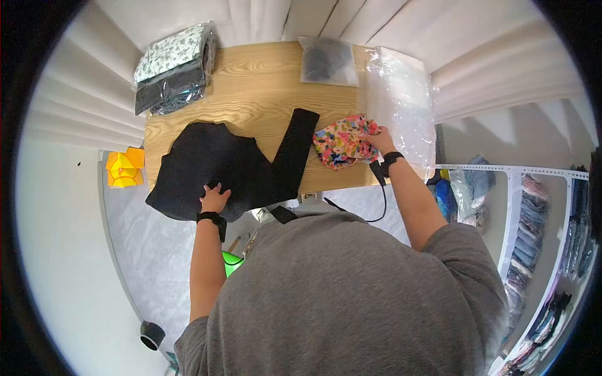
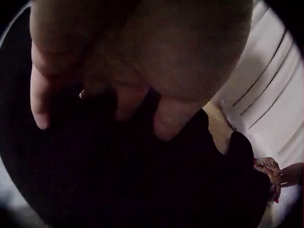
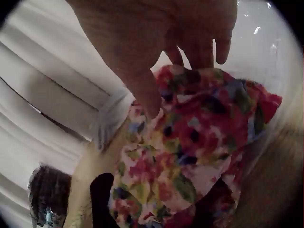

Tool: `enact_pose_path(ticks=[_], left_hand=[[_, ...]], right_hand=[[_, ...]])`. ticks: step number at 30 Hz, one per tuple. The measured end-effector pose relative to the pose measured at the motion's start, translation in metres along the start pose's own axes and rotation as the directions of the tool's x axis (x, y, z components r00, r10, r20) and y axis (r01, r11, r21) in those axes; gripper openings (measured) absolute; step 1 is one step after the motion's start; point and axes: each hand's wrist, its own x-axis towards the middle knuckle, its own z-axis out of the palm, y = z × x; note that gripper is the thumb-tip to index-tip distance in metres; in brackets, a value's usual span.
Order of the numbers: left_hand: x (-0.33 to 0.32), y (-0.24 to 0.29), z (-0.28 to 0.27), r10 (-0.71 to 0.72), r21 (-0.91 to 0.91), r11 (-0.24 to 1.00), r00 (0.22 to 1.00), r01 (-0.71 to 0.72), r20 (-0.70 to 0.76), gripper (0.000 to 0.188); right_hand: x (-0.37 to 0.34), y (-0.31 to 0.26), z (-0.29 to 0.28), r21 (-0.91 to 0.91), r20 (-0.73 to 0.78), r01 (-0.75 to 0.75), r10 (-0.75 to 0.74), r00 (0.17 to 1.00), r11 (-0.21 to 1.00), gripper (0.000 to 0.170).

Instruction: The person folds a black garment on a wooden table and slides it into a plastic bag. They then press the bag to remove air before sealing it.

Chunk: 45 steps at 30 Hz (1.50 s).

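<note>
A black long-sleeved garment lies spread on the wooden table, one sleeve angled up toward the middle. My left hand is at its lower part, fingers bent around a bit of the dark fabric; in the left wrist view the hand covers part of the black cloth. To the right of the sleeve is a bunched floral cloth. My right hand grips its right side. The right wrist view shows the thumb of that hand over the floral fabric, other fingers behind its far edge.
Bagged folded clothes lie at the back left, a bagged dark item at the back, and clear plastic packaging along the right edge. An orange-yellow object is beside the left edge. Shelves of clothes stand at right.
</note>
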Motion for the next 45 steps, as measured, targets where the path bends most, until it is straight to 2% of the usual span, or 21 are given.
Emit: enact_pose_path(ticks=[3,5,7,9,14,16,17,19,20,22,25,27,29,33,36,37,38,41,42,43,45], left_hand=[[-0.001,-0.013,-0.021,-0.022,-0.019,1.0,1.0,0.022,-0.014,0.065],[-0.008,0.002,-0.015,-0.006,-0.055,0.998,1.0,0.005,-0.018,0.064],[-0.007,0.015,-0.004,-0.011,-0.04,0.999,1.0,0.011,-0.003,0.064],[-0.009,0.011,-0.008,-0.058,-0.049,0.997,0.997,0.06,0.047,0.064],[0.012,-0.012,0.005,-0.026,0.028,0.999,0.998,0.025,0.049,0.063],[0.015,-0.014,0.006,-0.055,-0.021,0.998,0.995,0.057,0.084,0.06],[0.022,-0.022,0.01,-0.061,-0.024,0.998,0.995,0.063,0.083,0.06],[0.055,-0.062,0.034,0.095,0.005,0.995,0.986,-0.097,0.136,0.059],[0.06,-0.069,0.041,0.089,-0.001,0.996,0.987,-0.09,0.136,0.059],[0.062,-0.072,0.046,0.103,0.122,0.986,0.99,-0.114,0.093,0.057],[0.047,-0.058,0.039,0.085,0.039,0.995,0.994,-0.088,0.066,0.057],[0.022,-0.024,0.023,0.0,-0.026,1.0,0.999,0.001,0.034,0.058],[0.022,-0.02,0.02,-0.09,-0.094,0.992,0.996,0.089,-0.004,0.058],[0.017,-0.006,0.027,-0.04,0.018,0.999,0.998,0.041,-0.054,0.059],[0.002,0.005,0.02,-0.051,-0.031,0.998,0.993,0.048,-0.105,0.058],[0.007,-0.002,0.029,-0.01,0.01,1.0,0.992,0.011,-0.124,0.058],[0.009,-0.006,0.033,0.034,0.054,0.998,0.989,-0.027,-0.141,0.057],[-0.015,0.007,0.016,0.039,0.056,0.998,0.982,-0.029,-0.187,0.056],[-0.017,0.009,0.013,0.077,0.1,0.993,0.977,-0.058,-0.198,0.055],[-0.018,0.01,0.014,0.115,0.144,0.986,0.971,-0.085,-0.208,0.054],[-0.017,0.005,0.023,0.122,0.142,0.986,0.953,-0.085,-0.276,0.054]], right_hand=[[0.008,-0.003,0.037,0.194,0.132,0.126,-0.153,0.979,0.973,0.076],[-0.01,-0.031,0.007,-0.107,0.031,0.126,-0.123,0.992,0.986,0.077],[0.001,-0.03,-0.011,-0.205,0.085,0.093,-0.077,0.993,0.974,0.078],[0.003,-0.043,-0.011,-0.454,0.171,0.142,-0.071,0.983,0.88,0.078],[0.014,-0.058,-0.009,-0.621,0.283,0.288,-0.134,0.95,0.729,0.076],[0.02,-0.051,0.003,-0.637,0.266,0.441,-0.357,0.895,0.632,0.072],[0.026,-0.047,0.005,-0.635,0.271,0.447,-0.36,0.893,0.63,0.072],[0.026,-0.054,0.0,-0.262,0.5,0.424,-0.254,0.828,0.867,0.054],[0.026,-0.05,0.002,-0.263,0.506,0.43,-0.256,0.824,0.864,0.054],[0.025,-0.04,0.007,0.082,0.549,0.36,-0.344,0.762,0.929,0.038],[0.031,-0.046,-0.008,0.147,0.681,0.194,-0.241,0.691,0.97,0.032],[0.02,-0.082,-0.035,0.078,0.724,0.221,-0.208,0.657,0.972,0.037],[0.003,-0.126,-0.061,0.273,0.652,0.312,-0.413,0.636,0.91,0.027],[0.021,-0.194,-0.084,0.156,0.758,0.512,-0.435,0.486,0.844,0.045],[0.019,-0.271,-0.082,0.091,0.78,0.572,-0.415,0.469,0.816,0.055],[0.017,-0.29,-0.075,0.049,0.79,0.588,-0.391,0.472,0.808,0.06],[0.016,-0.305,-0.06,0.287,0.673,0.653,-0.632,0.384,0.701,0.04],[0.023,-0.369,-0.009,0.175,0.82,0.648,-0.474,0.32,0.741,0.044],[0.026,-0.389,0.009,0.238,0.742,0.81,-0.638,0.204,0.535,0.041],[0.034,-0.407,0.031,0.237,0.737,0.819,-0.646,0.199,0.523,0.041],[0.056,-0.441,0.082,0.273,0.91,0.613,-0.405,0.085,0.741,0.043]])
